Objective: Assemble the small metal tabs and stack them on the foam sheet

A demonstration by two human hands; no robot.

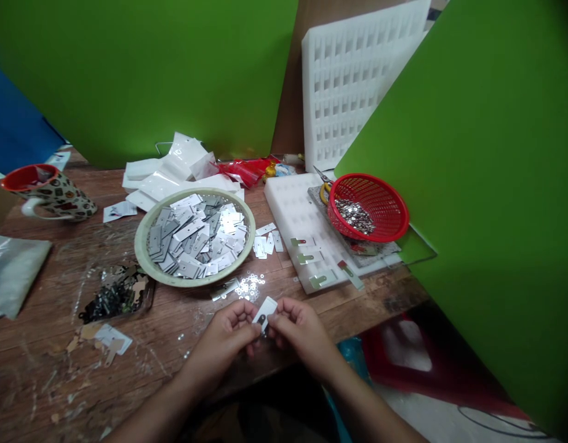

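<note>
Head camera showed the left hand [232,326] and the right hand [296,323] both pinching one small flat plate [268,307] near the worktop's [352,312] front edge. A little dark tab [262,319] lay against it. The plate looked like thin metal, so it was probably light, stiff, a bit slippery and hard to break. Its long sides seemed best for holding.

Narrow gap between basin [142,249] and foam tray [306,223], loose plates [277,241] inside
</note>
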